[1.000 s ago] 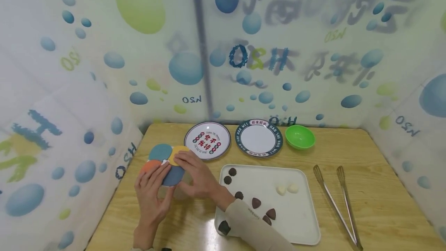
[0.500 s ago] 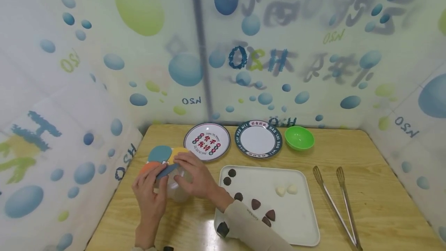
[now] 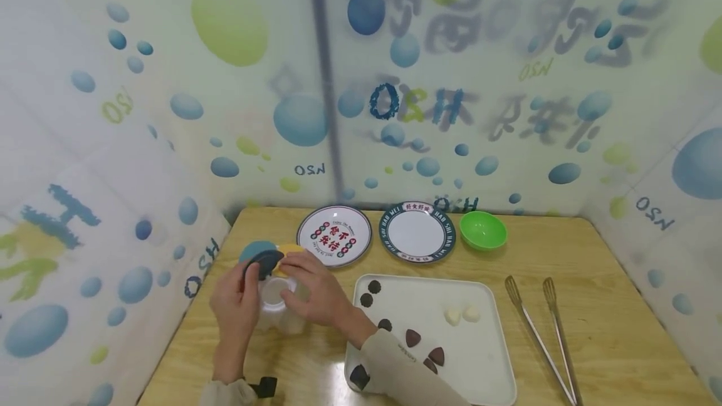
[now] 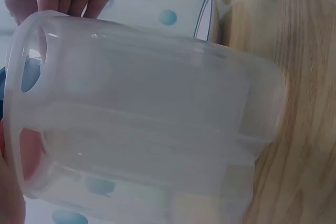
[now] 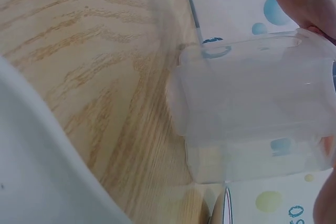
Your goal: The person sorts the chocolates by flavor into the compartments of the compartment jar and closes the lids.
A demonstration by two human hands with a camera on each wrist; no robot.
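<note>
Translucent lobed container point(image 4: 152, 108) stands on the wood table point(image 3: 615, 306), left of centre in the lower half of the head view. Left hand point(image 3: 234, 306) pinches the dark blue lid point(image 3: 264, 264), tilted up, one compartment below it uncovered. Right hand point(image 3: 317, 292) grips the container's top on the right, fingers bent at the yellow lid point(image 3: 291, 248), thumb at the near rim. Teal lid point(image 3: 255, 249) partly shows behind. White tray point(image 3: 474, 371) at lower centre: dark pieces point(image 3: 413, 338) left, two pale pieces point(image 3: 453, 316) upper right. Red-lettered plate point(image 3: 314, 230), dark-rimmed plate point(image 3: 417, 237), green bowl point(image 3: 484, 230) mid-frame; tongs point(image 3: 543, 344) lower right, spread.
</note>
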